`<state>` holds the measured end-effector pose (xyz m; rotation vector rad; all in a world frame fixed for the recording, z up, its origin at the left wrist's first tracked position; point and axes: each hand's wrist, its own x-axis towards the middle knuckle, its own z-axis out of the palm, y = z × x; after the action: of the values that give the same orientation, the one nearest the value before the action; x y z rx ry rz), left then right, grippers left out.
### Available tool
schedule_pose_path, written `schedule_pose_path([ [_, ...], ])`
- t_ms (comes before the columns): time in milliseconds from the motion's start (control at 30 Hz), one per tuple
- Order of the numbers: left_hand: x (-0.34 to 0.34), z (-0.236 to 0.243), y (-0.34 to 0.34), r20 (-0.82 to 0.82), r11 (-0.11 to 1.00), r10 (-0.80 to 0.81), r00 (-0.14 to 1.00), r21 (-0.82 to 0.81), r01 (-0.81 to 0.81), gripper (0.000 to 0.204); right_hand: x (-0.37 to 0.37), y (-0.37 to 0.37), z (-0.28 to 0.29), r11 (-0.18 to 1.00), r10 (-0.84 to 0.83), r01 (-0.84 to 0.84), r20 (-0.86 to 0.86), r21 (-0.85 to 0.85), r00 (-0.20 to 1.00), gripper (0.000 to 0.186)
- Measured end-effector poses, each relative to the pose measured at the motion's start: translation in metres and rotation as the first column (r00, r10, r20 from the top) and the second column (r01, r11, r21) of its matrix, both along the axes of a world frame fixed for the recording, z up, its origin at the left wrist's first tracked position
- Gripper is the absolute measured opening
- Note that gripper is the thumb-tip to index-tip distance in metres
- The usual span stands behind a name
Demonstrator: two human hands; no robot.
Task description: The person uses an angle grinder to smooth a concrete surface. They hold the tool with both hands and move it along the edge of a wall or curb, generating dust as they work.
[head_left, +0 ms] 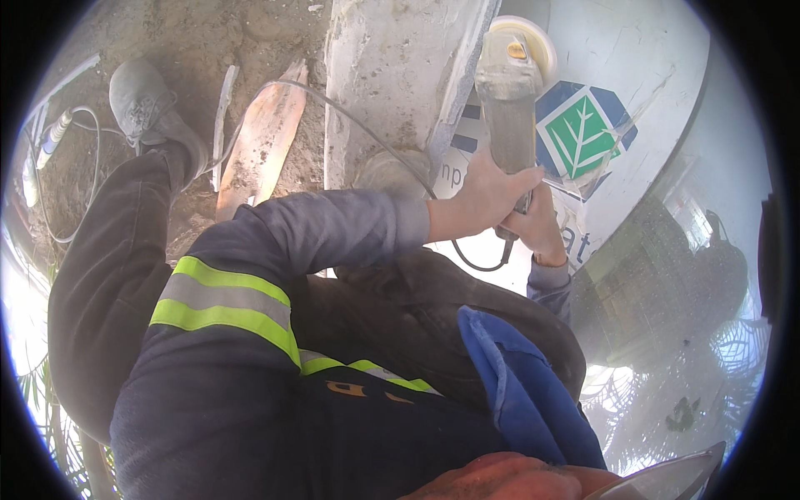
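A dusty angle grinder (511,108) with a round, pale disc guard (537,52) at its far end is held upright in the view. My left hand (482,193) is closed around the lower part of its body. Just below and to the right, my right hand (537,223) grips the rear end, its fingers partly hidden. The power cord (483,268) leaves the rear and loops left behind my left forearm. The grinder's head is beside the edge of a concrete slab (392,75); whether the disc touches it I cannot tell.
A white panel with a green leaf emblem (581,137) lies behind the grinder. At right, a glossy surface (667,283) carries reflections. A splintered board (265,137) rests on the dirt ground. A cable with a connector (57,133) lies beside my dusty shoe (146,100). Blue cloth (533,387) hangs before me.
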<state>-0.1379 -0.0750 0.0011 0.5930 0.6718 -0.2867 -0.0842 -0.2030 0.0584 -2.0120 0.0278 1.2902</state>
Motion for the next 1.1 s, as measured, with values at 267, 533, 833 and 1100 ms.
schedule_pose_path([
  [267,0.015,-0.006,0.015,-0.065,0.999,-0.002,0.998,-0.032,0.0,0.048,0.017,0.01,-0.014,1.0,-0.008,0.006,-0.118,-0.018,0.993,0.047],
  [533,-0.004,0.01,0.003,-0.049,0.996,-0.048,0.998,-0.083,0.044,0.049,-0.004,-0.003,0.009,1.0,-0.015,0.014,-0.046,-0.013,0.999,0.051],
  [833,0.016,-0.005,0.019,-0.066,0.995,0.005,0.998,-0.094,-0.011,0.049,0.019,0.018,-0.013,1.0,0.029,-0.029,-0.066,-0.001,0.997,0.045],
  [1100,-0.002,0.003,0.0,-0.049,0.999,0.015,0.999,-0.036,-0.017,0.05,-0.005,0.003,0.0,0.999,-0.029,0.029,0.007,0.031,1.0,0.048],
])
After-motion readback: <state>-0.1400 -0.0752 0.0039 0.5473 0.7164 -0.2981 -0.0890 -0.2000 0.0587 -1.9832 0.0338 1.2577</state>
